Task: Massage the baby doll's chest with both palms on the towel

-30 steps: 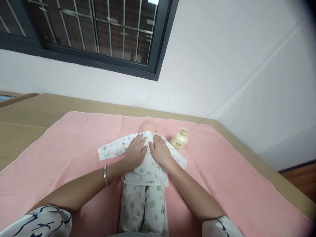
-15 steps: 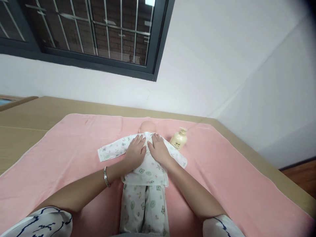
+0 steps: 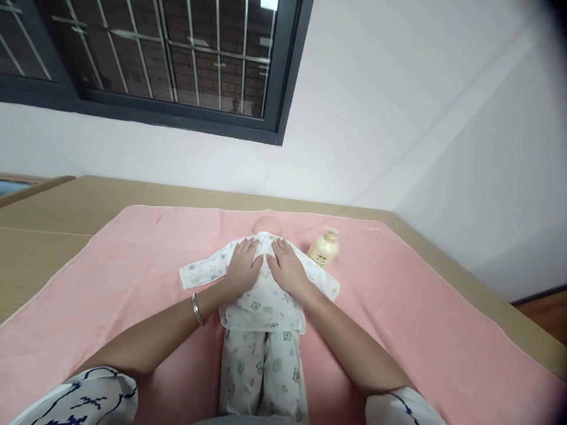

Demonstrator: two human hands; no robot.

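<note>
A baby doll [image 3: 267, 225] lies on a pink blanket [image 3: 155, 242], its bald head at the far end. It wears a white long-sleeved top [image 3: 261, 310] and matching trousers [image 3: 278, 372], both printed with small green and brown figures. My left hand [image 3: 243, 265] rests flat on the left side of the doll's upper body, fingers stretched out. Mirroring it, my right hand [image 3: 287, 268] lies flat on the right side. Both thumbs point toward the middle. Neither hand grips anything. The doll's own hands are hidden in the sleeves.
A cream pump bottle [image 3: 325, 248] is on the blanket beside the doll's right-hand sleeve. Beneath the blanket is a wooden surface [image 3: 115, 188] reaching to a white wall [image 3: 376, 106]. A dark-framed barred window [image 3: 177, 112] is at upper left.
Both hands stay on the doll's upper body, with only a slight shift in their position. The whole view has moved slightly, so the doll and bottle appear a little further right.
</note>
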